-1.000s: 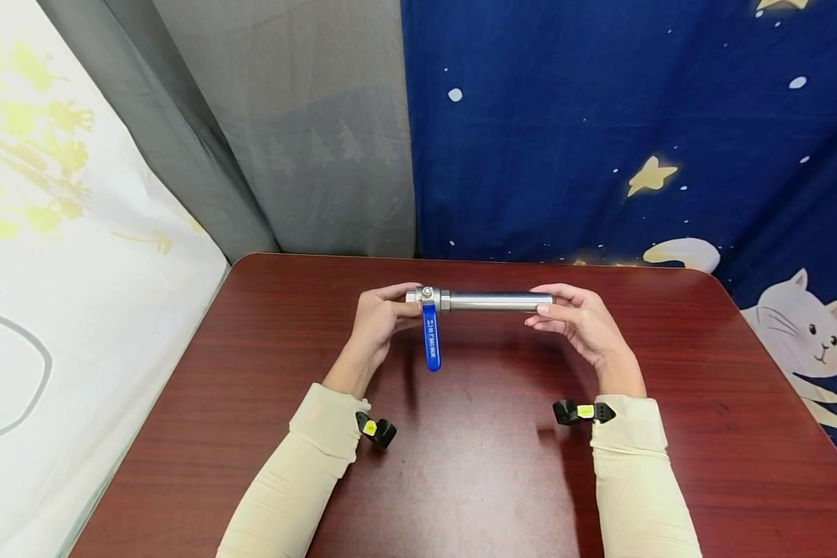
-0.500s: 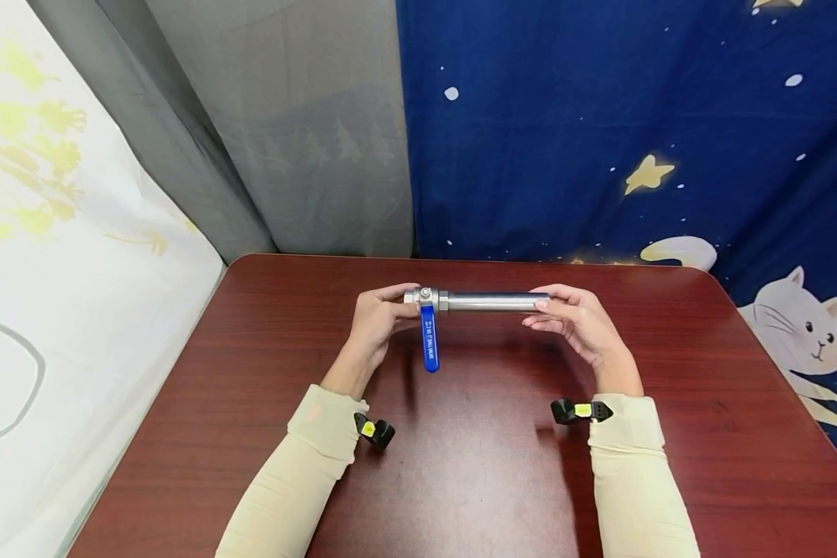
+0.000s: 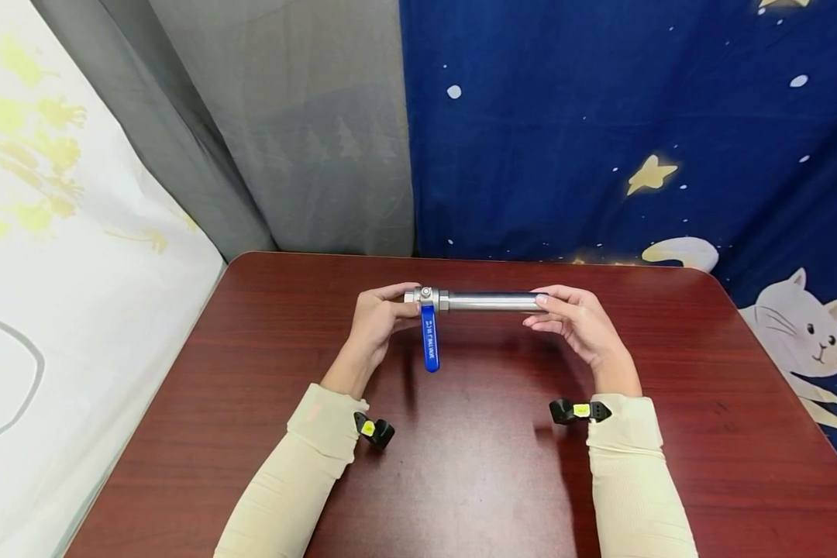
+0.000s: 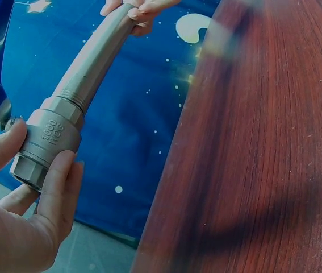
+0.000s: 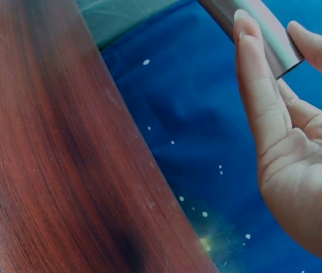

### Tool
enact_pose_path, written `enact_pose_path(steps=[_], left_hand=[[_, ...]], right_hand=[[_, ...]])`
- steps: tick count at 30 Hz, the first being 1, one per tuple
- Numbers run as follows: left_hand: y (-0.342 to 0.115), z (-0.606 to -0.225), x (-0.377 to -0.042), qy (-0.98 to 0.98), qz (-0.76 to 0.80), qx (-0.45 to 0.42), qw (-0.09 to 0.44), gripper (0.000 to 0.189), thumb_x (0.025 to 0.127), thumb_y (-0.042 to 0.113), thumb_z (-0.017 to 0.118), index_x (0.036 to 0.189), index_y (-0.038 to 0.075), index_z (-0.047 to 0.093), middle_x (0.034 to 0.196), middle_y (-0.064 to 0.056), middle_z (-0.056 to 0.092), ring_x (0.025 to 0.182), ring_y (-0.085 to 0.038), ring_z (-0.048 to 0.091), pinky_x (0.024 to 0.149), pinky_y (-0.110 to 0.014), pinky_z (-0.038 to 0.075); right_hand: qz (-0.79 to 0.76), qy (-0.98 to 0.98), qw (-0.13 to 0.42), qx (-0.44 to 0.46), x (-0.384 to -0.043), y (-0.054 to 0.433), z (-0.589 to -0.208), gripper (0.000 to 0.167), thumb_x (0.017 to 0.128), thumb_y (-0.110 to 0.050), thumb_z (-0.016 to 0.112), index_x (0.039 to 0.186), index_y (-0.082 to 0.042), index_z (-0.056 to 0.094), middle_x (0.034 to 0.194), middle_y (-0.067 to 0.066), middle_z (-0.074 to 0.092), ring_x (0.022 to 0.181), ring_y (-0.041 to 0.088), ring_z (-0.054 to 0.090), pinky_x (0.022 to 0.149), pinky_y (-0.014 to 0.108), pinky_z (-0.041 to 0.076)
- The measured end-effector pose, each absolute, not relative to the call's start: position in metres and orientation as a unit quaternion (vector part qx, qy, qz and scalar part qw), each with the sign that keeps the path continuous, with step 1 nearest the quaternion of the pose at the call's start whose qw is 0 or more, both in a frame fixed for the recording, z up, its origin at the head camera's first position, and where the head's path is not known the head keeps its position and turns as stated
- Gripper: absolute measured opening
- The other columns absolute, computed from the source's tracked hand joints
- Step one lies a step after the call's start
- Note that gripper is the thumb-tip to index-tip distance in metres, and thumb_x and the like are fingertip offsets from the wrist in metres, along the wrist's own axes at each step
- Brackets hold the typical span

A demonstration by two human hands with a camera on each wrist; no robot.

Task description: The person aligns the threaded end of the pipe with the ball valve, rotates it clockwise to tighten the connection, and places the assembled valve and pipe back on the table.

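Above the reddish-brown worktop (image 3: 474, 480), toward its far edge, I hold a ball valve (image 3: 428, 296) and a steel pipe (image 3: 491, 301) joined end to end, raised off the surface and running crosswise between my hands. My left hand (image 3: 375, 319) grips the valve's outer end, thumb on one side and fingers on the other. My right hand (image 3: 586, 322) pinches the pipe's opposite end between thumb and fingers, its rim showing in the right wrist view. The valve's blue lever (image 3: 429, 339) points back toward me, about square to the pipe, with white lettering along it. From my left wrist I can see raised figures, 1000, on the valve body, and a few pipe threads just outside its hexagonal collar. Black cameras sit at both my cream cuffs, the left camera (image 3: 374, 430) and the right camera (image 3: 579, 411). Beyond the far edge hang a grey curtain (image 3: 314, 155) and a blue curtain (image 3: 530, 170) printed with stars and a cat.
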State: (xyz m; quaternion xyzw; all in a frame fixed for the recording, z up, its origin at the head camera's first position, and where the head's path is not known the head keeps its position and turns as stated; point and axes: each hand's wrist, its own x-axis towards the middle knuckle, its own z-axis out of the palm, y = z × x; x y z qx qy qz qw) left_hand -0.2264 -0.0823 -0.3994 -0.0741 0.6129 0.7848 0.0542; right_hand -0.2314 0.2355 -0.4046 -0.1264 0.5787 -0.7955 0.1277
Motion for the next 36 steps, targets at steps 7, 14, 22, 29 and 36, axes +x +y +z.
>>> enact_pose_path(steps=[7, 14, 22, 29, 36], left_hand=[[-0.0827, -0.4003, -0.2265, 0.616, 0.782, -0.073, 0.055, 0.038, 0.081, -0.010, 0.066, 0.118, -0.003, 0.068, 0.116, -0.019, 0.063, 0.077, -0.019, 0.068, 0.075, -0.033, 0.060], [-0.0818, -0.3994, -0.2265, 0.619, 0.781, -0.070, 0.056, 0.041, 0.080, -0.009, 0.066, 0.121, -0.005, 0.065, 0.116, -0.019, 0.062, 0.079, -0.018, 0.067, 0.075, -0.032, 0.060], [-0.0822, -0.3992, -0.2242, 0.618, 0.780, -0.077, 0.057, 0.037, 0.081, -0.009, 0.066, 0.117, -0.002, 0.068, 0.117, -0.018, 0.063, 0.079, -0.018, 0.068, 0.075, -0.032, 0.060], [-0.0829, -0.3980, -0.2242, 0.621, 0.778, -0.076, 0.059, 0.039, 0.082, -0.008, 0.066, 0.120, -0.003, 0.066, 0.120, -0.018, 0.061, 0.082, -0.020, 0.067, 0.078, -0.033, 0.059], [-0.0820, -0.3969, -0.2226, 0.619, 0.779, -0.075, 0.058, 0.036, 0.082, -0.009, 0.066, 0.117, -0.002, 0.068, 0.118, -0.018, 0.062, 0.081, -0.019, 0.067, 0.077, -0.033, 0.060]], right_hand=[[-0.796, 0.582, 0.114, -0.118, -0.2322, 0.2347, -0.4061, 0.019, 0.095, -0.003, 0.060, 0.112, 0.003, 0.064, 0.101, 0.010, 0.065, 0.078, 0.029, 0.073, 0.073, 0.035, 0.059], [-0.801, 0.573, 0.115, -0.131, -0.2316, 0.2358, -0.4061, 0.021, 0.094, 0.000, 0.059, 0.114, 0.005, 0.063, 0.101, 0.011, 0.064, 0.080, 0.030, 0.073, 0.074, 0.036, 0.059], [-0.795, 0.582, 0.117, -0.129, -0.2273, 0.2353, -0.4035, 0.039, 0.084, 0.013, 0.064, 0.121, 0.004, 0.060, 0.093, 0.012, 0.061, 0.078, 0.028, 0.072, 0.075, 0.037, 0.059], [-0.785, 0.595, 0.110, -0.137, -0.2266, 0.2352, -0.4029, 0.043, 0.081, 0.017, 0.064, 0.121, 0.002, 0.061, 0.096, 0.012, 0.062, 0.079, 0.026, 0.073, 0.076, 0.036, 0.059], [-0.787, 0.593, 0.112, -0.130, -0.2276, 0.2361, -0.4028, 0.041, 0.080, 0.018, 0.064, 0.117, 0.002, 0.064, 0.090, 0.013, 0.061, 0.077, 0.026, 0.073, 0.073, 0.035, 0.060]])
